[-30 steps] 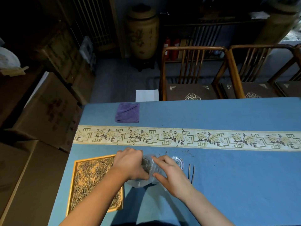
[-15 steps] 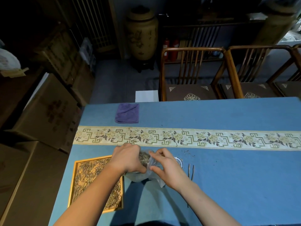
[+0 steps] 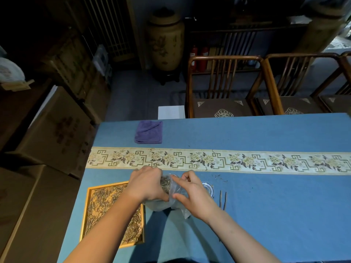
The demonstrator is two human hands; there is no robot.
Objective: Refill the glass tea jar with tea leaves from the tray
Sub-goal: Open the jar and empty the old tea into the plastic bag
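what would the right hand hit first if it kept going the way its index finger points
Probably the left hand, which holds the clear glass tea jar. The right hand points its index finger up-left across the jar's mouth; depth is unclear.

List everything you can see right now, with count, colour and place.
tea jar: 1, clear glass, between the hands, partly hidden
tea leaves: a clump, brown-green, at the jar mouth under the left hand
tray: 1, golden wood frame, full of tea leaves, near left on table
glass lid: 1, clear, right of the hands
tongs: 1 pair, dark, right of the lid
cloth: 1, purple, folded, far left on table
table: 1, blue cover with floral band
chairs: at least 2, brown wood, beyond table
ceramic urn: 1, tan, on floor
left hand: grips leaves
right hand: holds jar
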